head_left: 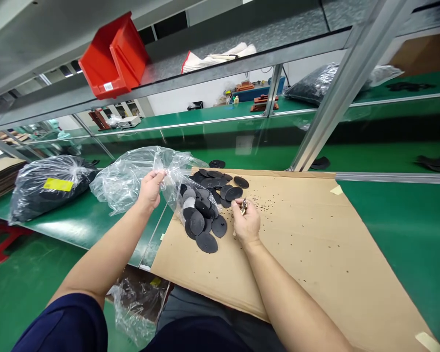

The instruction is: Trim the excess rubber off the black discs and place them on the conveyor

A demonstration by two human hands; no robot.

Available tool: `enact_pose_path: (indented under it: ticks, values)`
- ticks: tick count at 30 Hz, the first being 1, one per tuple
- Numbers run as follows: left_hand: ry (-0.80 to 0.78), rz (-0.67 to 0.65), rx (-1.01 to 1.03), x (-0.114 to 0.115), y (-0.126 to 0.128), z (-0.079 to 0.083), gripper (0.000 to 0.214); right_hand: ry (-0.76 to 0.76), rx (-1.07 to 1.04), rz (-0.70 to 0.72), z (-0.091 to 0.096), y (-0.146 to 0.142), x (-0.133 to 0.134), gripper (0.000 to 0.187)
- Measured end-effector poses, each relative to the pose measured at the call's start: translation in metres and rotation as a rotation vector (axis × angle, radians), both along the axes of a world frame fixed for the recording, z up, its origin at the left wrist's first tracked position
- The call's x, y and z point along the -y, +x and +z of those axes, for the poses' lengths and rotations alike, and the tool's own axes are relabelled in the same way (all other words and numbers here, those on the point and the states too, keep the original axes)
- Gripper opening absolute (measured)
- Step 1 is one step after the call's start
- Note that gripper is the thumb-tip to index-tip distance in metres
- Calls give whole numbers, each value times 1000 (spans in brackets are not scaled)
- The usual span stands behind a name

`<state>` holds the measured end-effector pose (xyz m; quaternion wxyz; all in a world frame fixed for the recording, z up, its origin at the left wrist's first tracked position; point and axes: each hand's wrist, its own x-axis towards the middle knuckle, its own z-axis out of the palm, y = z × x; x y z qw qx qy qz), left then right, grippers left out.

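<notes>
My left hand (pixel 152 188) is closed on the gathered edge of a clear plastic bag (pixel 124 171). The bag lies over the left edge of the cardboard sheet, with its crumpled body stretching to the left. Beside its mouth, a heap of thin black round discs (pixel 197 222) spreads on the cardboard. More black discs (pixel 234 193) lie behind the heap, close to my right hand (pixel 246 220). That hand is wrapped round a small metal tool (pixel 244 206), whose tip shows above the fingers; the rest is hidden in the palm.
Black specks are scattered over the cardboard sheet (pixel 297 234) on the green bench. A filled plastic bag (pixel 47 188) with a yellow label stands at left. A metal post (pixel 326 102) rises behind the cardboard. Overhead, the shelf carries a red bin (pixel 113 58) and white gloves (pixel 216 57).
</notes>
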<state>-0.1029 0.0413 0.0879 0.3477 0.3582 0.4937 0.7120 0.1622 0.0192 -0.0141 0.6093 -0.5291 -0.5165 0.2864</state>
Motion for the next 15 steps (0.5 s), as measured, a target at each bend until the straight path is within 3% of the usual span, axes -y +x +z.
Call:
enact_pose_path:
  ticks: [3,7,12,15]
  values:
    - [-171,77,183,-5,-13,-11,16,168,193,64,3,4,3,20]
    - [-413,68,366,-9,-27,-31,16,487,576,393,11,-2,18,13]
    - [-380,42,441,-22,-36,-47,15,585,949,833,16,-26,43,18]
    - [-336,6,438,-34,-38,-47,16,542,1083,936,15,-35,50,17]
